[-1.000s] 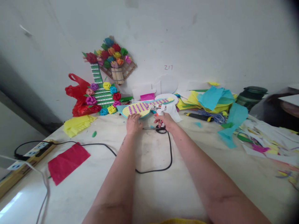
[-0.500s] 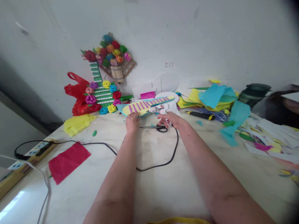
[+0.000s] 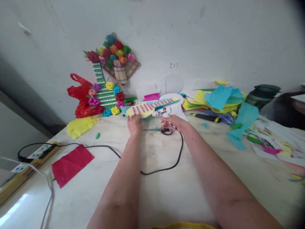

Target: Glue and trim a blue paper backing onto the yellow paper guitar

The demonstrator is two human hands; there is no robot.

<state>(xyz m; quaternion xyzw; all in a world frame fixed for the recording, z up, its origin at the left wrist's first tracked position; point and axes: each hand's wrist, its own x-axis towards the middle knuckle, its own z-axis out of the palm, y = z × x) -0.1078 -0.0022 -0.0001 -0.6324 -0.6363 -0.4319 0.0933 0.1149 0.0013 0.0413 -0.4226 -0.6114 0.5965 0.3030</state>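
Note:
My left hand (image 3: pixel 135 123) is closed on the near edge of a guitar-shaped paper cutout (image 3: pixel 147 108), its fingertips over the edge. The cutout is yellow with rows of purple strips and a blue layer under it. In my right hand (image 3: pixel 175 123) is a white patterned glue gun (image 3: pixel 164 112), its nozzle pointing left, close to the cutout; whether it touches cannot be made out. Black-handled scissors (image 3: pixel 166 131) lie on the table just below the glue gun, their blades toward my left hand.
A black cord (image 3: pixel 179 156) loops across the table to a power strip (image 3: pixel 35 155) at left. Red paper (image 3: pixel 72 165) and yellow paper (image 3: pixel 81 127) lie nearby. Behind stands a green guitar-shaped piece with paper roses (image 3: pixel 107 97). A cutter (image 3: pixel 206 117) and blue paper (image 3: pixel 220 97) sit at right.
The view has shifted slightly. My left fingers reach a little further over the cutout's near edge. The glue gun stays in my right hand, almost unmoved.

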